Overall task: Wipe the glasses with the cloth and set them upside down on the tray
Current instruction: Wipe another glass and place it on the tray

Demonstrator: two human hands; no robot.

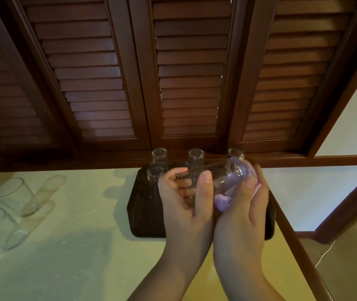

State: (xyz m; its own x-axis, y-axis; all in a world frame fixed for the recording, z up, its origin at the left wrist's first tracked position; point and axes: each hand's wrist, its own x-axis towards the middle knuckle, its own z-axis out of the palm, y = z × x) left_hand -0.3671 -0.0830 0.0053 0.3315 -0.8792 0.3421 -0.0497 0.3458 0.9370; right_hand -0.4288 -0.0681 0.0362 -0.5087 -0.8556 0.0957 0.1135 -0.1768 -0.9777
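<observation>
Clear glass: a smooth, transparent cylindrical tumbler is lying on its side in both hands, hovering just above the dark tray, its thick base pointing away to the right.
Left hand: it is curling around the tumbler's open end, thumb pressing across the near wall and fingers wrapping the far side.
Right hand: it is cupping the base end of the tumbler, closed on a soft, crumpled lilac cloth that is pressing against the glass; this hand is motion-blurred.
Dark tray: a rectangular, dark brown wooden tray with a raised rim is sitting on a pale, matte cream countertop, against the louvred wooden shutters.
Upturned glasses: three clear tumblers are standing rim-down along the tray's far edge, and a fourth is standing rim-down just in front of the leftmost one.
Unwiped glasses: two clear straight-walled tumblers are standing upright, well left of the tray, near the counter's left edge.
</observation>
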